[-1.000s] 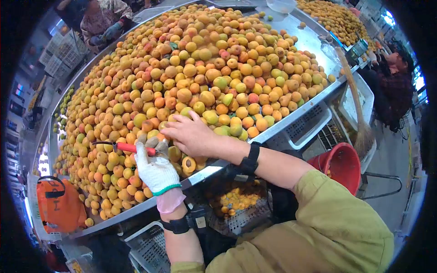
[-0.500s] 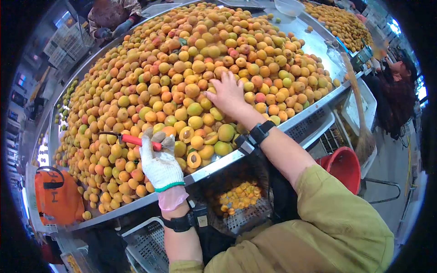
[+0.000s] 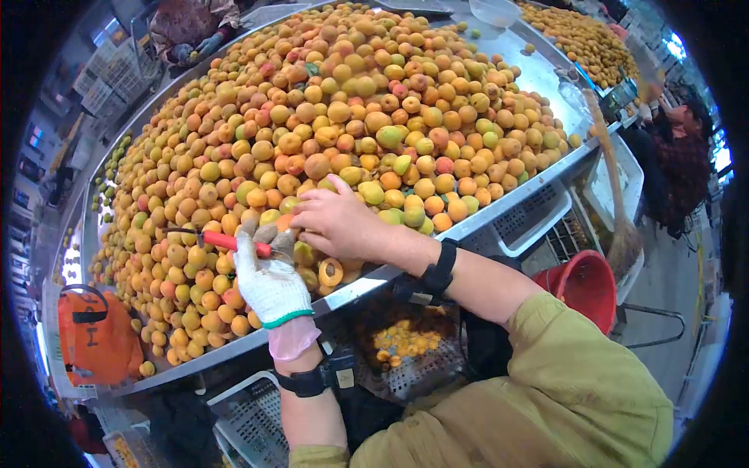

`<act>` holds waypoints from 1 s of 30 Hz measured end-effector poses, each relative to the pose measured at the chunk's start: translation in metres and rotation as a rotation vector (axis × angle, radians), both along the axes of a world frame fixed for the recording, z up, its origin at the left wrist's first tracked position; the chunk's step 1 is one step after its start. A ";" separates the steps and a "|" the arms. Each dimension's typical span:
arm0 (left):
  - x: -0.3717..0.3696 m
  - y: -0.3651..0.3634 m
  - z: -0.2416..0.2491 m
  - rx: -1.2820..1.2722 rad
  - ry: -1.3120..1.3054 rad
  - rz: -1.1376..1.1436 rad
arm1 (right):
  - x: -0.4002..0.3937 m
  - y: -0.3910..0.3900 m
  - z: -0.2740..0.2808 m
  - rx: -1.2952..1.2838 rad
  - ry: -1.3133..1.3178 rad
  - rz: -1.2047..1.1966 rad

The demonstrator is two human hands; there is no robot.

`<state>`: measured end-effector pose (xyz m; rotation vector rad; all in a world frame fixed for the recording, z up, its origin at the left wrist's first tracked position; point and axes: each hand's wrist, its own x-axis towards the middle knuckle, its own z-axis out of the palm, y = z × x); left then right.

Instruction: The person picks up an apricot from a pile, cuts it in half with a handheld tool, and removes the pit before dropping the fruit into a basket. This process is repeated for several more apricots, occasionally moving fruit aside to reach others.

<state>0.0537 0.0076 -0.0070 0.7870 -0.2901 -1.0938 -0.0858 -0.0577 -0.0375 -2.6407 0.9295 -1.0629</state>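
My left hand (image 3: 269, 273), in a white knit glove over a pink sleeve, is closed around the red handle of a knife (image 3: 226, 240). The knife's thin dark curved blade points left over the fruit. My bare right hand (image 3: 343, 222) is beside it, low over the heap, fingers bent round an apricot (image 3: 284, 221) near the gloved fingertips. Its palm side is hidden. Below the hands, at the table's edge, lies a halved apricot (image 3: 330, 271) with its cut face up. Whole apricots (image 3: 234, 156), yellow, orange and some greenish, surround both hands.
The metal table (image 3: 374, 278) has a raised rim. Below it stand a crate (image 3: 425, 378) holding apricot halves, a white crate (image 3: 253, 417) and a red bucket (image 3: 589, 292). A broom (image 3: 612, 171) leans at the right. An orange bag (image 3: 97, 335) hangs left. Other people are across and right.
My right hand has moved left and toward me, from the middle of the heap to beside the gloved hand. Fruit near it has shifted. My left hand keeps the knife, nearly still.
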 end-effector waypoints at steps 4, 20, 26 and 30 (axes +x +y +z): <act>0.005 0.000 0.009 0.037 -0.013 0.021 | -0.019 -0.009 0.009 0.052 -0.068 -0.065; 0.011 0.002 0.009 0.024 0.007 -0.028 | -0.185 -0.090 0.003 -0.054 -0.027 -0.913; 0.014 0.002 0.012 0.021 0.040 -0.028 | -0.290 -0.066 -0.006 -0.139 0.072 -1.292; 0.015 0.002 0.010 0.010 0.045 -0.071 | -0.305 -0.056 -0.027 0.033 0.394 -1.351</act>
